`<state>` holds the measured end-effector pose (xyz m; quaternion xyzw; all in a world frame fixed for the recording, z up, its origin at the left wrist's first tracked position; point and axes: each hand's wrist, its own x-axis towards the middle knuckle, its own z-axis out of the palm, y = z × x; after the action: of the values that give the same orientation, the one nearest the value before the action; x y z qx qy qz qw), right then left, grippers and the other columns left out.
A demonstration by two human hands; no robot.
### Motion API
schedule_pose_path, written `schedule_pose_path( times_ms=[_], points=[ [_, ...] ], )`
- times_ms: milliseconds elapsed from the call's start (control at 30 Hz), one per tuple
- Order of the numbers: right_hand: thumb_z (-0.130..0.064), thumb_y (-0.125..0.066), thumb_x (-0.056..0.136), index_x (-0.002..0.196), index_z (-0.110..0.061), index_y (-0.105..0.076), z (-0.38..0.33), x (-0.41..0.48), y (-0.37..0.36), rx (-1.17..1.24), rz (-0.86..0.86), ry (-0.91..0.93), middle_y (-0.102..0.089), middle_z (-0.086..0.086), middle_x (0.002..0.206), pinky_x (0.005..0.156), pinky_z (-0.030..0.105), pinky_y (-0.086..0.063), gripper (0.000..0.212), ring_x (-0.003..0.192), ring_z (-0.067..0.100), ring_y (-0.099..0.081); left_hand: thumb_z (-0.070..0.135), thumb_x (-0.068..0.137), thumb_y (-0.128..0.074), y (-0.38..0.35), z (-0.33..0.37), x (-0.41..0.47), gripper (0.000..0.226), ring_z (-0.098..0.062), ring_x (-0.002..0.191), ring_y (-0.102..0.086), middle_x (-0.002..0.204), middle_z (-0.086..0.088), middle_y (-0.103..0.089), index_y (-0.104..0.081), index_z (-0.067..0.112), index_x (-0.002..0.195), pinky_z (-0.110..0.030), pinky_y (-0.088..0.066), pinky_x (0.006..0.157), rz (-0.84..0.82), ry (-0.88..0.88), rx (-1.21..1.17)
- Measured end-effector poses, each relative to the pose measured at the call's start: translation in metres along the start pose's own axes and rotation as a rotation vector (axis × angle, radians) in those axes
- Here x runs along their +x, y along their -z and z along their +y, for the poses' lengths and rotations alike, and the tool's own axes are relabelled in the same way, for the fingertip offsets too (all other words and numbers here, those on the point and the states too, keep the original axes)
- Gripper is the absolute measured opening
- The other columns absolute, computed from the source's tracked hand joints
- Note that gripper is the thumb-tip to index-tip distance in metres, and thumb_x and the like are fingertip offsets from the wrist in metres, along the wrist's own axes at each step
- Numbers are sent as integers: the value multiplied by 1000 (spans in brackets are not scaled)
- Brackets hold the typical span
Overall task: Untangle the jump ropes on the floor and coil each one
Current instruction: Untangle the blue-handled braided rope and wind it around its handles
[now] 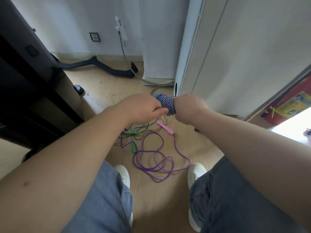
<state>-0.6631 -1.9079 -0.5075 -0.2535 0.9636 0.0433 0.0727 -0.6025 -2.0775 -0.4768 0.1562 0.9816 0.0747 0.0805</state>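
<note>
— Up above the tangle, what is being held?

— A tight bundle of purple-and-white braided rope (167, 104), with a blue handle end (158, 97) poking out at its far left. It is clear of the floor, held between both hands.

— How do the hands sit on it?

— The left hand (143, 108) has its thumb and curled fingers pinched on the bundle's near left edge. The right hand (188, 106) is closed round the bundle's right end, knuckles up, fingertips hidden behind it.

— And the other ropes?

— Down on the tan floor (159, 207), ahead of the person's white shoes (123, 174). A glossy purple plastic rope (157, 168) lies in loose, overlapping loops and runs up to a pink handle (165, 127) just below the hands. Left of that lie two green handles (132, 132), and a thin dark green cord (146, 126) crosses the purple one. How they knot under the left wrist I cannot tell.

— What stands around?

— A black cabinet (25, 81) on the left. On the far wall are a white wall socket (95, 37) and a grey hose (127, 64) dropping to the floor.
</note>
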Motion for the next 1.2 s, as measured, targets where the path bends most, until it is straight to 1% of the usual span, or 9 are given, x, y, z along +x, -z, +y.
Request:
schedule_pose_path(
  times_ms=[200,267,367,533,700,833,1000,1100,1200],
  points=[
    [-22,-58,89,83,-22,-52,-14,-12,-4,-179,-149,430,-47,-7,66,57,31,-46,8,60,18,-50,64,90,-57,8,-26,-2,60,-13,45,-38,45,6,-40,-45,23,48,-28,-31,51,231,99,-175],
    [-26,-54,93,88,-22,-50,-20,-16,-6,-148,-97,513,-40,-8,66,61,31,-40,7,66,22,-47,63,89,-59,2,-32,-1,64,-15,45,-35,45,4,-36,-41,19,46,-31,-32,51,223,167,-244],
    [-30,-52,93,95,-22,-53,-28,-15,-5,-134,16,576,-57,-3,80,61,32,-40,8,70,23,-48,69,89,-53,-9,-36,0,66,-18,48,-37,49,0,-38,-43,17,49,-35,-36,57,105,329,-307],
    [-23,-56,88,97,-16,-58,-17,-9,3,-128,249,573,-63,2,83,54,34,-50,12,66,28,-61,64,96,-47,-10,-18,0,58,-21,61,-67,70,-8,-69,-62,9,85,-28,-54,60,-69,643,-884],
    [-16,-58,84,95,-13,-63,-12,-8,2,-121,413,533,-62,2,74,46,30,-43,12,58,26,-59,60,95,-52,-2,-16,-6,58,-30,75,-70,92,-21,-72,-58,4,109,-46,-62,73,-190,720,-1282],
    [-21,-61,84,105,-16,-60,-16,-7,6,-118,462,500,-63,1,83,55,31,-41,21,72,23,-59,53,94,-58,-2,-16,1,46,-26,65,-68,78,-13,-69,-60,7,94,-33,-58,62,67,765,-1217],
    [-56,-47,79,116,-24,-50,-20,-14,10,109,136,468,-60,-1,108,101,50,-34,49,120,25,-48,50,96,-50,-9,-18,4,47,-15,60,-54,63,0,-59,-57,19,61,-28,-33,52,254,609,-536],
    [-76,-33,82,114,-26,-52,-26,-9,10,323,118,358,-62,-4,104,98,50,-40,63,103,22,-58,46,97,-50,-8,-10,6,45,-12,63,-52,63,6,-56,-53,24,58,-29,-33,56,376,567,-535],
    [-83,-23,83,129,-24,-51,-27,-7,9,265,162,325,-61,-1,114,87,45,-51,80,101,22,-60,41,99,-49,-9,-4,9,45,-15,65,-52,61,9,-54,-51,25,57,-29,-36,66,458,514,-554]
  ],
)
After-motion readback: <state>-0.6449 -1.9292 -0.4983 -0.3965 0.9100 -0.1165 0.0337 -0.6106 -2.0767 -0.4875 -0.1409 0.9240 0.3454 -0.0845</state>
